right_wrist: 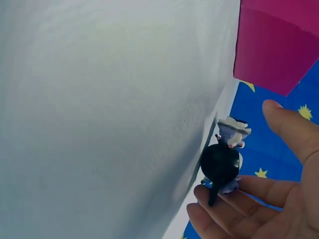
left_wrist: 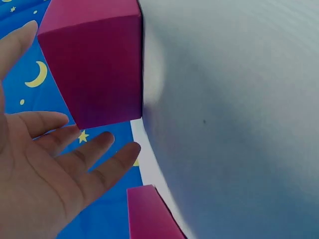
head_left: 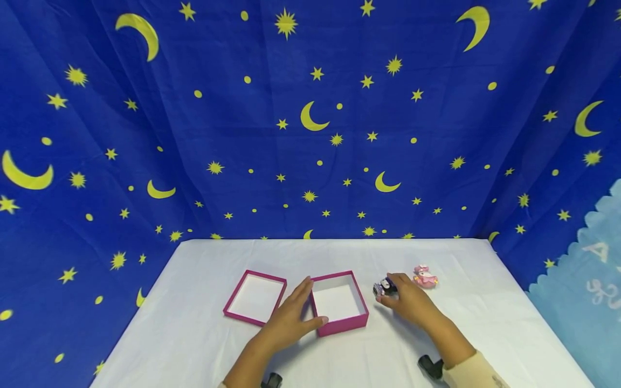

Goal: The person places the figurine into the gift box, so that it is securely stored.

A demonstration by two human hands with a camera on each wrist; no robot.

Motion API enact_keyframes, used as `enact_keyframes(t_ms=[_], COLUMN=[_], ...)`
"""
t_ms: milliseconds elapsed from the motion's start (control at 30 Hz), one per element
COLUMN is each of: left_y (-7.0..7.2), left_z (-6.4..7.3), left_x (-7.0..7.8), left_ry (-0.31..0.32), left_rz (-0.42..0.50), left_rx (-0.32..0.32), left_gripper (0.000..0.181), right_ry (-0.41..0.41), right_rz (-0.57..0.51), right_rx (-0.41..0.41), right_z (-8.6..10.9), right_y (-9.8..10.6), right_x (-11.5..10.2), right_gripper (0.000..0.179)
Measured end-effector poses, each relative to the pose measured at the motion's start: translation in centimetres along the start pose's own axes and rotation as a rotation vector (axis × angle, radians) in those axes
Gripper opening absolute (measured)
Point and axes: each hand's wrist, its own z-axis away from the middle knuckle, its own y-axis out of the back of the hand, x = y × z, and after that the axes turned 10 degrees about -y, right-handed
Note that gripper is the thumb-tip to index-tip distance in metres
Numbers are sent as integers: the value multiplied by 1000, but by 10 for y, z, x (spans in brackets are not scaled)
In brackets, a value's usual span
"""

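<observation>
A magenta box (head_left: 345,324) with a white inside stands without its lid on the white table. My left hand (head_left: 288,320) spreads its fingers and thumb around the box's left side; in the left wrist view fingertips lie close to the box wall (left_wrist: 94,74), contact unclear. Right of the box is a small dark figurine (right_wrist: 220,162) with a purple-and-white part. My right hand (head_left: 412,302) reaches around it: the fingers touch its one side, while the thumb (right_wrist: 286,124) stands apart from it. Behind that hand sits a pink figurine (head_left: 424,277).
The box's shallow lid (head_left: 257,298) lies inside-up left of the box, close to my left hand. Blue cloth (head_left: 310,161) with moons and stars hangs behind and beside the table (head_left: 174,334). Black wrist mounts (head_left: 430,367) show beneath both forearms.
</observation>
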Motion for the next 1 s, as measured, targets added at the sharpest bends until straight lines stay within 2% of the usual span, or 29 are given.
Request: enact_keyframes(t_ms=[300,467,700,833,1000], left_y=[2,2,2,3,4], left_z=[-3,-4,-4,-3,-3], left_x=[-4,-5,-6,-5,-4], left_ry=[-13,-2,-8,-17,-17], left_rz=[34,60,66,73,81], left_rx=[-4,-12,-24,-23,-22], left_gripper=[98,96,96,96,96], right_ry=[34,22,22,57,47], right_rz=[-130,-176,-180,-181,-175], right_rx=[-35,-48,-58,-51,-63], right_z=[-3,-5,-5,-4,-3], right_y=[2,0,-2,-1,0], right_x=[6,10,16,16,18], right_gripper=[70,66,63,59,61])
